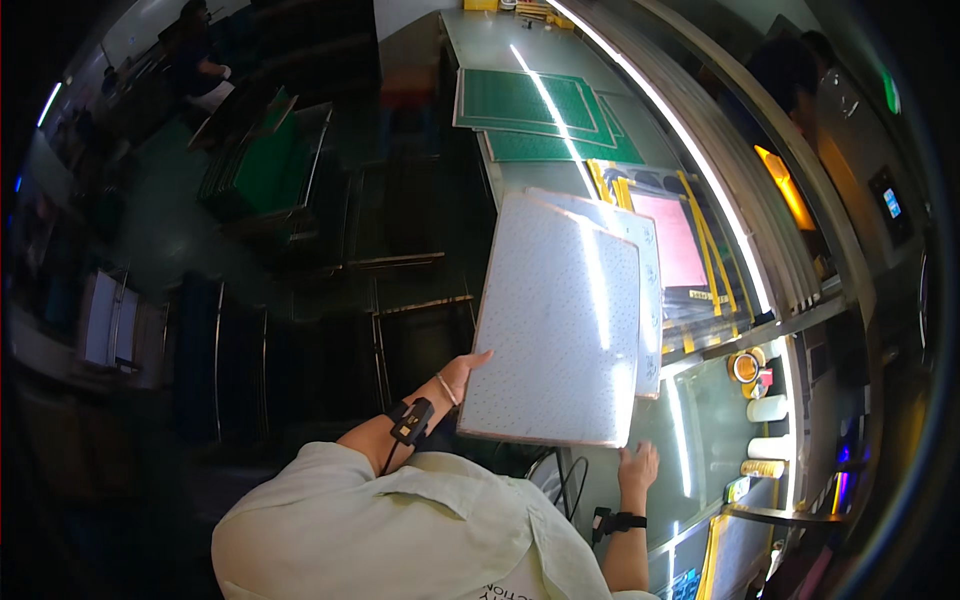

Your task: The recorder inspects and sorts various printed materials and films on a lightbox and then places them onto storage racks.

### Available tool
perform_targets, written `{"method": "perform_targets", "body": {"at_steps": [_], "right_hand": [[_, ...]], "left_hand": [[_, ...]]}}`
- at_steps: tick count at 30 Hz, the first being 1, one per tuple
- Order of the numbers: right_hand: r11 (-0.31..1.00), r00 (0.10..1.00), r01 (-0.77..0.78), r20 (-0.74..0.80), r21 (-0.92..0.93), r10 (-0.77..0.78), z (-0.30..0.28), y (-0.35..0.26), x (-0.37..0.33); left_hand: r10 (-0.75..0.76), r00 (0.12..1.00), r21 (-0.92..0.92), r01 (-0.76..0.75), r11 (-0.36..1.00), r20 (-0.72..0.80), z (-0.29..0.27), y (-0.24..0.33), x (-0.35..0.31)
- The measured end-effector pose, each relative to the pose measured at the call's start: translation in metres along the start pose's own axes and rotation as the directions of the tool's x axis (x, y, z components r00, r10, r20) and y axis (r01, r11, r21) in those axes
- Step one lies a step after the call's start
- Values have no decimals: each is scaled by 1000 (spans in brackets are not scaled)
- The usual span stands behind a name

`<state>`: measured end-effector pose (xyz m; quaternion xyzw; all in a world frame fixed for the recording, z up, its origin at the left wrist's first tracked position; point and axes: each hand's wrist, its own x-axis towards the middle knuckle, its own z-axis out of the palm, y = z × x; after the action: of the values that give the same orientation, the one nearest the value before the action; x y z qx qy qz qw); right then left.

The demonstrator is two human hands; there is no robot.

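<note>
A large white circuit board panel (560, 330) with a thin copper-coloured edge and rows of small marks is tilted in front of me. My left hand (465, 375) grips its left edge, thumb on top and the other fingers hidden underneath. At the panel's lower right corner is my right hand (638, 468), its fingers curled and its thumb against the corner. Another white panel (649, 300) lies under the first, showing along the right side and top. Beyond it on the bench, a pink sheet (668, 240) sits among yellow tape strips.
Green panels (535, 105) lie on the far part of the bench (485, 35). White bottles (768, 408) and a tape roll (744, 367) line its right side, below a bright light tube. Racks holding green panels (265, 165) stand at left, where another person (195, 65) is visible.
</note>
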<state>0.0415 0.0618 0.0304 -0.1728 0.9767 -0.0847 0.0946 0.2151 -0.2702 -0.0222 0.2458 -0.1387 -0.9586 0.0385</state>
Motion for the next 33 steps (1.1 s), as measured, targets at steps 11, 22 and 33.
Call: {"method": "perform_targets", "body": {"at_steps": [11,22,33], "right_hand": [[515,538,840,-129,172,-833,10,-181,-67],[435,651,607,-103,665,-752,20,-172,-70],[533,625,766,-614,360,-483,-93,-194,-22]], "left_hand": [[17,1000,-70,-16,997,20,42,-13,10],[164,979,-86,-154,984,118,47,-20,-6],[77,996,60,-80,995,54,21,-28,-7]]}}
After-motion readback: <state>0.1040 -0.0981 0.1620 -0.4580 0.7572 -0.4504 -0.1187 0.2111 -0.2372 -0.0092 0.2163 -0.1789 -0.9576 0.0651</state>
